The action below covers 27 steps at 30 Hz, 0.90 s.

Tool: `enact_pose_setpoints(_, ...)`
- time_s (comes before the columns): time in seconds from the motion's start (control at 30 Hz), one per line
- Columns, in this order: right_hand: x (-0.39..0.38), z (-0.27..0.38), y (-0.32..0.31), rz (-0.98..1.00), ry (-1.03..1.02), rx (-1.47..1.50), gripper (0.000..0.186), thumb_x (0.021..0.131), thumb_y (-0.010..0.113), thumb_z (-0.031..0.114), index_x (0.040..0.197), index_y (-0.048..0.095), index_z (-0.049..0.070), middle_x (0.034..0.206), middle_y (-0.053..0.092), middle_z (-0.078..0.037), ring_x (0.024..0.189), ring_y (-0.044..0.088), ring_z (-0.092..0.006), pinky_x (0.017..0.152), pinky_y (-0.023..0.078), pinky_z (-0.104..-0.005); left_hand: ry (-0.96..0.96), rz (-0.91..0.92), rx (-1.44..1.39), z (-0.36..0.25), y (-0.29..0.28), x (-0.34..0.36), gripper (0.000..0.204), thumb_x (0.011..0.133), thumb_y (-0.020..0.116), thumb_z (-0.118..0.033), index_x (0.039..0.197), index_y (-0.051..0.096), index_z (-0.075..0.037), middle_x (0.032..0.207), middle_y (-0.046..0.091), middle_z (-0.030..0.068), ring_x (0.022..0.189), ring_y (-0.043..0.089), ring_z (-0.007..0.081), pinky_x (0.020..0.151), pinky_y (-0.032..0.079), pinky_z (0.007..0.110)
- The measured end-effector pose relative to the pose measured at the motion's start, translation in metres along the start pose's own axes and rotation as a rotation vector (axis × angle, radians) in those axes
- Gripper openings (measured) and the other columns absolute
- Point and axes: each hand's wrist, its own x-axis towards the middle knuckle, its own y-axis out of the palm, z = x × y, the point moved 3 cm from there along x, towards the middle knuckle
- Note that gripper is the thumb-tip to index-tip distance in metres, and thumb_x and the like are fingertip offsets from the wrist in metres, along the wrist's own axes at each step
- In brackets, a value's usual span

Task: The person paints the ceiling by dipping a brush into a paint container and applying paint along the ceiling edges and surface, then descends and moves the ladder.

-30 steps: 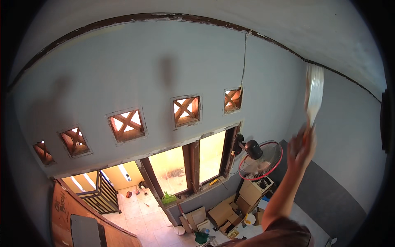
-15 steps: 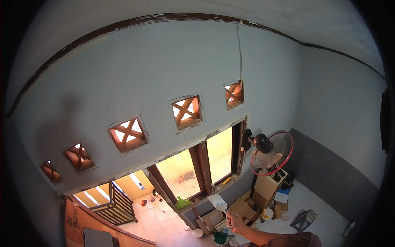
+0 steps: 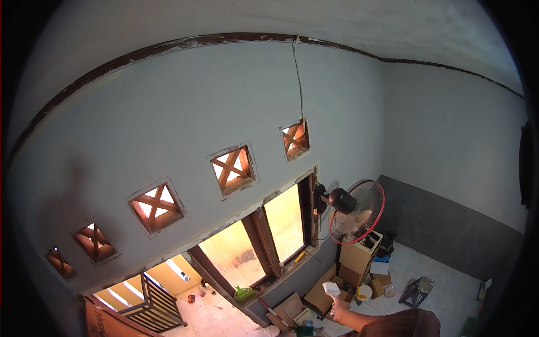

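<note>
Low in the view, right of the middle, my right hand (image 3: 338,308) is closed round the handle of a wide, flat paintbrush (image 3: 331,288) with a whitish head. The brush points up and away from me, in front of cardboard boxes on the floor below. It looks apart from the wall. Bare forearm and a dark sleeve (image 3: 410,324) lead in from the lower edge. My left hand is out of view. Ahead rises a pale grey-blue wall (image 3: 185,95), with rough unpainted edges round its vents and window (image 3: 283,224).
A wall fan (image 3: 357,210) with a pink-red rim juts out right of the window. Below are a cabinet (image 3: 356,258), cardboard boxes (image 3: 318,297), a paint tub (image 3: 365,292) and a stool (image 3: 418,291). A green dustpan (image 3: 243,292) lies on the sill. An orange-brown door panel (image 3: 98,320) stands lower left.
My right hand has moved right and slightly down with the paintbrush, whose head looks foreshortened now. The view has turned, so the vents, window and fan sit farther left.
</note>
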Motion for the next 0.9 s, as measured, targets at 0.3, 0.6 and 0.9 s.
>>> enact_pose_setpoints(0.3, -0.004, 0.006, 0.024, 0.202, -0.157, -0.139, 0.047, 0.096, 0.065, 0.047, 0.068, 0.048, 0.013, 0.054, 0.034, 0.003, 0.040, 0.030, -0.0105, 0.039, 0.024, -0.0292, -0.017, 0.020, -0.026, 0.014, 0.003, 0.011, 0.059, 0.081, 0.065, -0.050, 0.125, 0.063, -0.010, 0.117, 0.068, 0.0090, 0.110, 0.064, 0.0323, 0.089, 0.056, 0.049)
enact_pose_setpoints(0.6, -0.010, 0.021, 0.034, 0.296, -0.263, -0.096, 0.048, 0.092, 0.072, 0.047, 0.066, 0.048, 0.013, 0.050, 0.036, 0.003, 0.037, 0.032, -0.0111, 0.037, 0.024, -0.0301, -0.058, 0.053, -0.013, 0.027, 0.013, 0.018, 0.061, 0.082, 0.064, -0.051, 0.127, 0.061, -0.010, 0.118, 0.067, 0.0097, 0.111, 0.064, 0.0327, 0.090, 0.055, 0.049)
enact_pose_setpoints(0.9, -0.030, 0.041, 0.028, 0.218, -0.335, -0.099, 0.049, 0.092, 0.073, 0.045, 0.065, 0.048, 0.013, 0.052, 0.038, 0.003, 0.039, 0.034, -0.0102, 0.039, 0.025, -0.0296, -0.096, 0.085, 0.013, 0.038, 0.032, 0.024, 0.063, 0.082, 0.064, -0.052, 0.129, 0.059, -0.009, 0.120, 0.066, 0.0104, 0.112, 0.063, 0.0330, 0.091, 0.055, 0.050)
